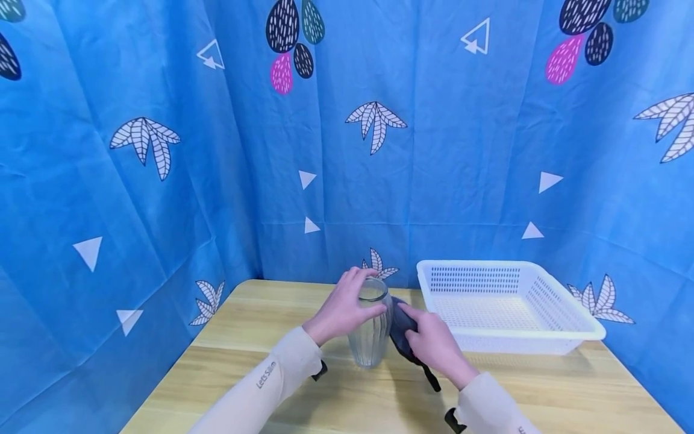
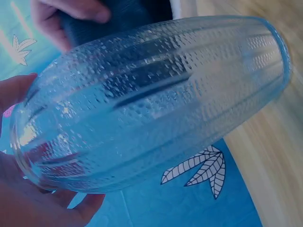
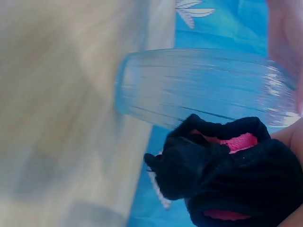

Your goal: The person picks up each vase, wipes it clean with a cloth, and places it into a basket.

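Observation:
A clear ribbed glass vase stands roughly upright at the middle of the table; whether its base touches the wood I cannot tell. My left hand grips it near the rim, thumb on the near side and fingers round the far side. In the left wrist view the textured vase fills most of the picture. My right hand holds a black cloth piece with a dangling strap, against or close beside the vase's right side. Pink lining shows inside the black cloth piece in the right wrist view.
A white perforated plastic basket sits at the right rear of the wooden table, just beyond my right hand. A blue patterned curtain hangs behind the table and along both sides.

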